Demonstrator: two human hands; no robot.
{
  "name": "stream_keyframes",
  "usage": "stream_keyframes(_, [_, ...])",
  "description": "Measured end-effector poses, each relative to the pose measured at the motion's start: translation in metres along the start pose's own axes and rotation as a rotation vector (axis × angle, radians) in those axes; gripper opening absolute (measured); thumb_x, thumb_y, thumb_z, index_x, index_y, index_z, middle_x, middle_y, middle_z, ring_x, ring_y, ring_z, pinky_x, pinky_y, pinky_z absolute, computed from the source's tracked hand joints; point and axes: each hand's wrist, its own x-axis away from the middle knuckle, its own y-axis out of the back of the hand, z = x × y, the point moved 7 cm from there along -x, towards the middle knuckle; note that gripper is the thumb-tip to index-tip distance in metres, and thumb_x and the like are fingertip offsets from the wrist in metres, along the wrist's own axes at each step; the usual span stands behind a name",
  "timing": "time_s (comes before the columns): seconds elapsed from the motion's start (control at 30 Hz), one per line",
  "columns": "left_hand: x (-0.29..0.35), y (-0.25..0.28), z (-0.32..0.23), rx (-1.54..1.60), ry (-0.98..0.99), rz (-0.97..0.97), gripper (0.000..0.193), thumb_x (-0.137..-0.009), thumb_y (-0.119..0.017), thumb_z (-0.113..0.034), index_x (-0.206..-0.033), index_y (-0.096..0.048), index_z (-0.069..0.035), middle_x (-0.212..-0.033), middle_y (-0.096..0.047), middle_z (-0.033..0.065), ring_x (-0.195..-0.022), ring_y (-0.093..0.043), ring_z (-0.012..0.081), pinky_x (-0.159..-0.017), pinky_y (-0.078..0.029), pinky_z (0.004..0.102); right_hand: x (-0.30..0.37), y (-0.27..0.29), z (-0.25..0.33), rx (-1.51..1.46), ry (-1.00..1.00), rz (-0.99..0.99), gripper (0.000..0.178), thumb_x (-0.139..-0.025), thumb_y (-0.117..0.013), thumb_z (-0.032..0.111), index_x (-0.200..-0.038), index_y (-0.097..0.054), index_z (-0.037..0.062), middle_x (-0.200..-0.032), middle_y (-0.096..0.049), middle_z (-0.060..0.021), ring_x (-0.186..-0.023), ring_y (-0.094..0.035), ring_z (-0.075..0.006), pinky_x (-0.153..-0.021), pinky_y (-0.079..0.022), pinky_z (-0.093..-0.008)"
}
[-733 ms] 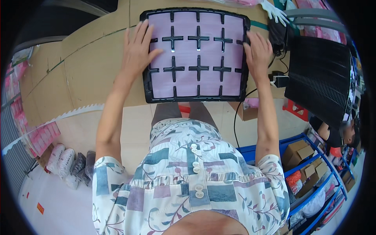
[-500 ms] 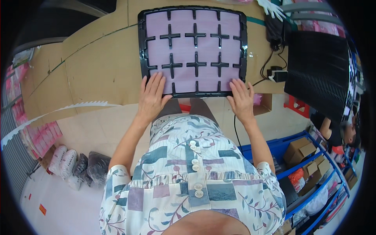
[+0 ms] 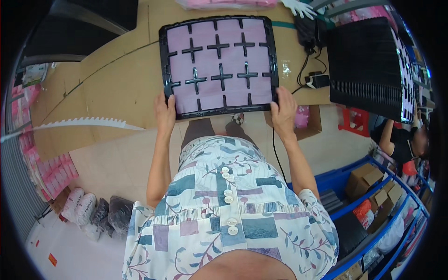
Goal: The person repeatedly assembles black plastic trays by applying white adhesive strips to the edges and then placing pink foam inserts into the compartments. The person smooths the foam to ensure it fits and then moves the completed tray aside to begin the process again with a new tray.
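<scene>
A black tray (image 3: 164, 70) with a grid of compartments filled with flat pale-purple pieces (image 3: 219, 60) lies on a cardboard-covered table (image 3: 112, 88), its near edge overhanging the table edge. My left hand (image 3: 165, 112) grips the tray's near left corner, thumb on top. My right hand (image 3: 283, 112) grips the near right corner the same way. Both forearms reach up from my patterned shirt.
A stack of black trays (image 3: 368, 65) stands at the right of the table, with black cables and a plug (image 3: 315, 79) beside it. A white glove (image 3: 298, 7) lies at the back. Another person (image 3: 403, 140) sits at the right. Blue shelving with cardboard boxes (image 3: 368, 182) stands lower right; bagged items (image 3: 93, 212) lie on the floor lower left.
My hands slid from the tray's far sides down to its near corners. The tray has shifted nearer to me, and its near edge now overhangs the table.
</scene>
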Motion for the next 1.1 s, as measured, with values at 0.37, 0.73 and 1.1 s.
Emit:
stream_keyframes(0.37, [-0.017,0.029,-0.007,0.315,0.177,-0.145,0.042,-0.099,-0.054,-0.024,-0.122,-0.060,0.009,-0.115,-0.066,0.0239,-0.105,-0.062,0.0285,-0.095,-0.045,0.0354,-0.001,0.005,0.002,-0.269,-0.238,-0.149,0.047,-0.096,-0.055,0.022,-0.130,-0.051,-0.0104,-0.138,-0.051,-0.0262,-0.127,-0.047,-0.0418,-0.108,-0.035,-0.0470])
stream_keyframes(0.73, [0.010,0.022,-0.225,0.571,-0.386,0.166,0.044,-0.104,-0.041,-0.019,-0.137,-0.050,0.008,-0.138,-0.055,0.0205,-0.125,-0.053,0.0256,-0.107,-0.038,0.0337,0.052,0.258,-0.004,0.075,-0.099,-0.926,0.059,-0.107,-0.029,0.038,-0.131,-0.051,-0.0112,-0.133,-0.055,-0.0237,-0.127,-0.050,-0.0361,-0.110,-0.035,-0.0436])
stream_keyframes(1.1, [-0.038,-0.134,-0.455,1.108,-0.348,0.659,0.044,-0.094,-0.064,-0.018,-0.126,-0.050,0.008,-0.084,-0.062,0.0063,-0.069,-0.058,0.0104,-0.060,-0.050,0.0262,-0.010,0.412,-0.249,0.188,-0.566,-0.827,0.062,-0.103,-0.036,0.050,-0.122,-0.060,-0.0032,-0.120,-0.064,-0.0200,-0.111,-0.061,-0.0315,-0.096,-0.043,-0.0395])
